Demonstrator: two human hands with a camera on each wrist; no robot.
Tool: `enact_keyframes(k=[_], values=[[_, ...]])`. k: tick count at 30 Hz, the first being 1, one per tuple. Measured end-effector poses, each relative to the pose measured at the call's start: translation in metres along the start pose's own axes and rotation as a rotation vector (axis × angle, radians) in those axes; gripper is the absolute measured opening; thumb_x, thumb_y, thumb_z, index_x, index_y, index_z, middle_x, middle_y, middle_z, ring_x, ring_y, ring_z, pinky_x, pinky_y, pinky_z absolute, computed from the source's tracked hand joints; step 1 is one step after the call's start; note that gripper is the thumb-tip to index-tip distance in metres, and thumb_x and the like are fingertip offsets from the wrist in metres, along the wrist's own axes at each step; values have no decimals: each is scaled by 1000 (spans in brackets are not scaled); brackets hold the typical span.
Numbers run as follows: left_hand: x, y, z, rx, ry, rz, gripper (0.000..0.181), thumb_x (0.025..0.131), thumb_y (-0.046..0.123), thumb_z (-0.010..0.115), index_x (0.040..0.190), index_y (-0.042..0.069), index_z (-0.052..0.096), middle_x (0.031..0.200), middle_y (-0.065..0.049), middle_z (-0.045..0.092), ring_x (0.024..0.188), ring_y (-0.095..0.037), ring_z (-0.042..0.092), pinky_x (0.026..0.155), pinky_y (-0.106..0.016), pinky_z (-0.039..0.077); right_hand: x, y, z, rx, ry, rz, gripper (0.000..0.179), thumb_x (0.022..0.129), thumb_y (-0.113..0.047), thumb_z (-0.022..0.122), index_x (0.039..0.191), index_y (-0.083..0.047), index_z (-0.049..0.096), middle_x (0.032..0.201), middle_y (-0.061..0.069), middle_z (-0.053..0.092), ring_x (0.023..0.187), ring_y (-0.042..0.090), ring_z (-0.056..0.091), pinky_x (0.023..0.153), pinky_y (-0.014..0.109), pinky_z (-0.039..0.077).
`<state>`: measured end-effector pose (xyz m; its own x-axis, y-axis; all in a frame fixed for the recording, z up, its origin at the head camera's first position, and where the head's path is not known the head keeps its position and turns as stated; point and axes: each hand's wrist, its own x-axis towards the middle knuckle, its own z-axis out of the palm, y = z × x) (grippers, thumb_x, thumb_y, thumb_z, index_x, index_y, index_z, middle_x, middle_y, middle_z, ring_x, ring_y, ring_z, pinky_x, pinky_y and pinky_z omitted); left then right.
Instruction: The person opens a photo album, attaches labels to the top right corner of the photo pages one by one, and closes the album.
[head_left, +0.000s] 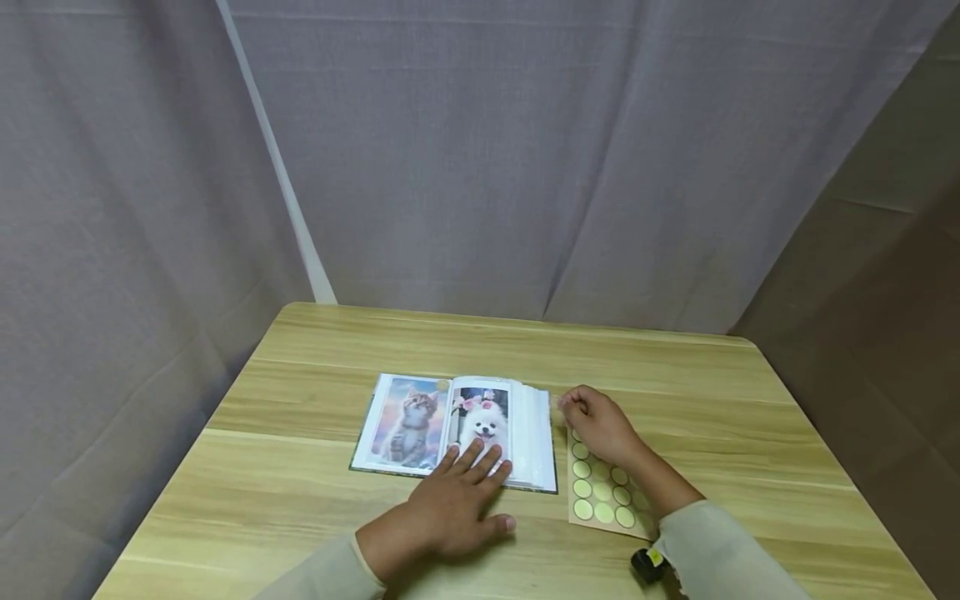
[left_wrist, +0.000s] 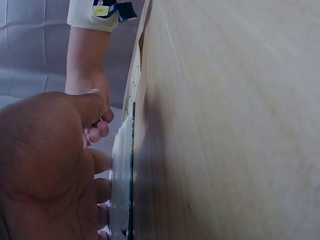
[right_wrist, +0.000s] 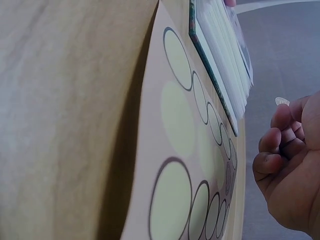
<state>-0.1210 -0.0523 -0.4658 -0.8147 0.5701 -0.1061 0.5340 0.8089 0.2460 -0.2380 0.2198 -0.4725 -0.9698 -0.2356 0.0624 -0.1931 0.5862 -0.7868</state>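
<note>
An open photo album (head_left: 531,433) lies on the table, with a kitten picture (head_left: 411,425) on its left page and a white dog picture (head_left: 480,417) on its right. A small round sticker (head_left: 442,385) sits at the kitten picture's upper right corner. My left hand (head_left: 457,508) rests with spread fingers over the album's lower edge, fingertips on the dog picture. Between thumb and forefinger, my right hand (head_left: 600,425) pinches a round sticker (right_wrist: 282,101), raised above the sticker sheet (head_left: 596,523) to the right of the album. Part of that sheet is hidden under my right forearm.
The wooden table (head_left: 300,533) runs out to grey curtains (head_left: 450,167) at the back and sides. A dark wrist camera strap (head_left: 648,567) hangs at my right sleeve. One edge of the sticker sheet curls up off the tabletop.
</note>
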Motion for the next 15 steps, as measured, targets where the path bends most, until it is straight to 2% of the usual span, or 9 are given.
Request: enact_keyframes(k=[6,15], values=[[0,0,0,-4,2,9,77,102,65,41,163,19,30,169,-3,19,156,-27,8,124,-52,10,4,-1,3,-8,7,-12,18,106,-20,54,102,-5,63,77,3,62,65,16,53,57,29,45],[1,0,1,1,-2,10,77,102,64,41,163,19,29,169,-3,18,156,-27,6,124,-52,9,10,-2,5,0,-19,-13,24,108,-26,52,105,-4,62,79,10,63,63,18,49,56,30,43]])
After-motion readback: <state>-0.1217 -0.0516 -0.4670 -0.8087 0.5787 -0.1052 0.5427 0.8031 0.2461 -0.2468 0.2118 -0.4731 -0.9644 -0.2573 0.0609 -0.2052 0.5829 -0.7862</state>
